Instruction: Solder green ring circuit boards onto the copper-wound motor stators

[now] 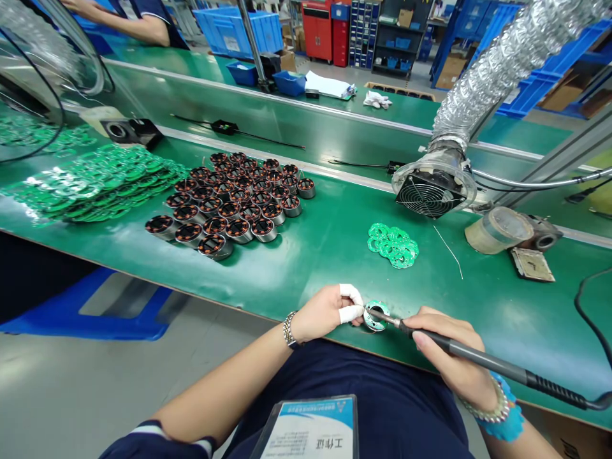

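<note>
Near the front edge of the bench, a ring-shaped green and white circuit board (pixel 376 322) sits beneath the soldering iron's tip, seemingly on top of a motor stator. My right hand (pixel 452 347) is closed round the soldering iron (pixel 497 363), whose metal tip reaches the ring. At the ring's left side is my left hand (pixel 329 310), thumb and forefinger in white finger covers and pinched together. Whatever lies between those fingertips is too small to make out. Beyond the hands lies a small pile of green ring boards (pixel 393 245).
Several copper-wound stators (pixel 239 201) stand in rows left of centre, beside a large heap of green boards (pixel 100 182). A fan on a foil duct (pixel 425 191) hangs at the right. A plastic tub (pixel 497 231) and a sponge tray (pixel 532 264) are nearby. A co-worker's arm (pixel 129 27) shows across the bench.
</note>
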Demonstrator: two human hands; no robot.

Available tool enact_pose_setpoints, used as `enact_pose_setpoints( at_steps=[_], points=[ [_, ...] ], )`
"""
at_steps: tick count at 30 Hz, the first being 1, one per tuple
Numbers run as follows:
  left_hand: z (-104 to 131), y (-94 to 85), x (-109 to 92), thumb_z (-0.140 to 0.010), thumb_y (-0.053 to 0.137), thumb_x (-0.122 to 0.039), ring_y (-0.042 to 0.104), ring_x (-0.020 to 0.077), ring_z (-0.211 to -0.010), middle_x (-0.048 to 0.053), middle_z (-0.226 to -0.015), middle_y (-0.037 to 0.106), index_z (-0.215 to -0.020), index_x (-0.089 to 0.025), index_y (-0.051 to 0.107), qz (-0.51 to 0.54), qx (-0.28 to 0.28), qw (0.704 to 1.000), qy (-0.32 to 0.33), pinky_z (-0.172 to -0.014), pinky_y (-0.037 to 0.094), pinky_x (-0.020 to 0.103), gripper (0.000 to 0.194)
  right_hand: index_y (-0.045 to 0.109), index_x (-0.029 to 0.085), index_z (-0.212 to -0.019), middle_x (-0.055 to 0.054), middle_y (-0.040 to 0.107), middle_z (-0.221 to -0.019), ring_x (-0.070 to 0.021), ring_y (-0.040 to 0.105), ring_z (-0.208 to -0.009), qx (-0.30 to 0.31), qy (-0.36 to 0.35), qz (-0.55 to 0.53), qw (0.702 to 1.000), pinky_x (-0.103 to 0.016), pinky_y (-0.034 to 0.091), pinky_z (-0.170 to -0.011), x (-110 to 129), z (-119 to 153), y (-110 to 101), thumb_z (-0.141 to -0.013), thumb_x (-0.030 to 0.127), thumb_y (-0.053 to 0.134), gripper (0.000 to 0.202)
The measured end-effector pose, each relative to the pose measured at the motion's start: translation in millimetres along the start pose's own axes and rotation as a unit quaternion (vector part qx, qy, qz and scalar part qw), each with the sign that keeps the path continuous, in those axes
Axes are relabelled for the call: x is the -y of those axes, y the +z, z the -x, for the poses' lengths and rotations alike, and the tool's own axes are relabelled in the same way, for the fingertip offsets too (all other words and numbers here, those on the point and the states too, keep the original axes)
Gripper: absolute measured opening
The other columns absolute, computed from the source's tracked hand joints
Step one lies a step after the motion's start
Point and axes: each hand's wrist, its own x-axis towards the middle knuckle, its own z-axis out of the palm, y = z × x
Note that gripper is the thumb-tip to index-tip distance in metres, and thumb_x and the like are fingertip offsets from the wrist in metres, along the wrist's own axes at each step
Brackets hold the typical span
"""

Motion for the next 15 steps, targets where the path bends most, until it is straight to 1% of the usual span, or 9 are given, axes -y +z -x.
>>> enact_pose_setpoints(
  at_steps=[4, 6, 8, 10, 12, 13, 15],
  points=[
    [-0.2, 0.1, 0.0, -0.068, 0.068, -0.026, 0.058, 0.0107, -0.059, 0.000, -0.061, 0.060, -0.071, -0.012, 0.054, -0.005, -0.004, 1.000, -0.003, -0.062, 0.045, 0.024, 0.020, 0.065, 0.021, -0.094, -0.002, 0.066, -0.077, -0.0148, 0.062, -0.069, -0.006, -0.006, 0.005, 1.000, -0.026, 0.051, -0.065, -1.1, 2.7, -1.9, -0.084, 0.017, 0.054, 0.016],
    [-0.2, 0.5, -0.7, -0.068, 0.068, -0.025, 0.058, 0.0106, -0.059, 0.000, -0.062, 0.060, -0.071, -0.013, 0.054, -0.005, -0.003, 1.000, -0.004, -0.062, 0.045, 0.024, 0.020, 0.062, 0.021, -0.101, -0.002, 0.065, -0.073, -0.0144, 0.062, -0.066, -0.015, -0.022, -0.007, 1.000, -0.027, 0.052, -0.065, -2.6, 1.8, -1.5, -0.086, 0.019, 0.052, 0.018],
    [-0.3, 1.3, -1.7, -0.068, 0.068, -0.025, 0.058, 0.0104, -0.059, 0.000, -0.062, 0.059, -0.071, -0.013, 0.053, -0.004, -0.003, 1.000, -0.004, -0.062, 0.045, 0.024, 0.020, 0.060, 0.021, -0.104, -0.002, 0.066, -0.075, -0.0146, 0.064, -0.069, -0.005, -0.043, -0.005, 0.999, -0.026, 0.053, -0.067, -5.0, -3.0, 0.9, -0.088, 0.019, 0.049, 0.019],
    [-0.4, 2.3, -2.7, -0.067, 0.069, -0.025, 0.057, 0.0100, -0.058, -0.001, -0.062, 0.059, -0.071, -0.013, 0.053, -0.005, -0.004, 1.000, -0.003, -0.062, 0.045, 0.024, 0.020, 0.057, 0.020, -0.106, -0.006, 0.066, -0.091, -0.0168, 0.064, -0.085, 0.035, -0.068, 0.013, 0.997, -0.028, 0.053, -0.077, -8.6, -11.2, 5.3, -0.089, 0.019, 0.049, 0.019],
    [-0.1, 2.9, -3.3, -0.067, 0.069, -0.025, 0.057, 0.0097, -0.058, -0.001, -0.062, 0.059, -0.071, -0.013, 0.054, -0.006, -0.003, 1.000, 0.000, -0.063, 0.046, 0.024, 0.020, 0.053, 0.019, -0.111, -0.010, 0.061, -0.111, -0.0191, 0.058, -0.103, 0.092, -0.080, 0.023, 0.992, -0.031, 0.050, -0.088, -13.5, -20.3, 10.4, -0.088, 0.021, 0.051, 0.022],
    [0.4, 2.7, -3.3, -0.067, 0.069, -0.025, 0.057, 0.0098, -0.059, -0.001, -0.062, 0.059, -0.071, -0.013, 0.053, -0.008, -0.003, 1.000, 0.001, -0.064, 0.046, 0.024, 0.020, 0.051, 0.020, -0.113, -0.010, 0.059, -0.114, -0.0192, 0.057, -0.106, 0.117, -0.079, 0.020, 0.990, -0.032, 0.049, -0.090, -16.3, -24.0, 12.6, -0.088, 0.022, 0.053, 0.026],
    [2.3, 0.8, -2.6, -0.068, 0.068, -0.027, 0.059, 0.0107, -0.060, 0.000, -0.064, 0.060, -0.074, -0.013, 0.054, -0.015, -0.002, 1.000, 0.004, -0.065, 0.047, 0.025, 0.021, 0.048, 0.020, -0.116, -0.009, 0.059, -0.113, -0.0183, 0.058, -0.103, 0.150, -0.064, 0.013, 0.987, -0.031, 0.049, -0.088, -21.5, -28.3, 15.8, -0.087, 0.024, 0.055, 0.029]
  ],
)
